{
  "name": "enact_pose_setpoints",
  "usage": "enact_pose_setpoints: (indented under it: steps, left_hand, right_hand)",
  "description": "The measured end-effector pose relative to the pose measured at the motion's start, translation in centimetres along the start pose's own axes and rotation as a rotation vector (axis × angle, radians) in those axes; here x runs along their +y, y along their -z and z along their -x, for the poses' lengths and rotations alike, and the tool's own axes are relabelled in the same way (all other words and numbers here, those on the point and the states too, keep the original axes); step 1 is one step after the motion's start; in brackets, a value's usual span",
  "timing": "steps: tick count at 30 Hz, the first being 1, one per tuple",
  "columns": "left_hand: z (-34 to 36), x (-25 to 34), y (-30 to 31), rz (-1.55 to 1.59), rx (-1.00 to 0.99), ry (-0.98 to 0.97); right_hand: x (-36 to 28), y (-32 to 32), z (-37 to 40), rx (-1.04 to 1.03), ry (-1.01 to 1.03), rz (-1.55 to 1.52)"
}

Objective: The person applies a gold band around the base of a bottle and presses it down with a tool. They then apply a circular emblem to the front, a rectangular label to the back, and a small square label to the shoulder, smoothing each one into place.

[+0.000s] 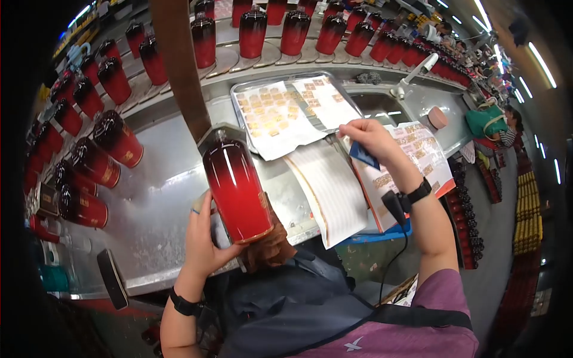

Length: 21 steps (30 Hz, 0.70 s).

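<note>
A glossy bottle [239,194], black at the top and red below, leans in front of me over the metal table's near edge. My left hand [206,238] is closed around its lower left side, thumb under the base. Brown cloth [267,247] lies beneath and beside the bottle's base. To the right, my right hand [376,143] has its fingers pinched together, with a small blue card [363,156] held under the palm. Anything tiny between the fingertips is too small to make out. Below that hand lie sheets of gold-brown stickers [412,140] and a white sheet [328,194].
A metal tray [240,113] holds more sticker sheets. Several red-black bottles [253,36] stand on a curved conveyor behind. More bottles [116,140] stand on the table at left. A brown post [179,65] rises behind my bottle. A sink with a faucet [412,77] is at right.
</note>
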<state>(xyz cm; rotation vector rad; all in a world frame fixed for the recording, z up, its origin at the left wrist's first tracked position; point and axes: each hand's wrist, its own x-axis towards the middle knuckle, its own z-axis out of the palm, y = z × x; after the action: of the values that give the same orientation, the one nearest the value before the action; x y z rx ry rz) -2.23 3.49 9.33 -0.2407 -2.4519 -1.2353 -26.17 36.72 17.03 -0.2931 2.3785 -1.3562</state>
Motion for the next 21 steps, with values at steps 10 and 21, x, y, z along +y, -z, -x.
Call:
enact_pose_setpoints:
  steps: [10,21]
  left_hand:
    - [-0.2,-0.2,-0.1,-0.057,0.002,-0.01]
    - [0.6,-1.3,-0.4,-0.095,-0.015,0.035]
  right_hand:
    - [4.6,8.4,-13.7,0.328,-0.023,0.431]
    - [4.0,6.7,-20.1,0.317,-0.298,0.934]
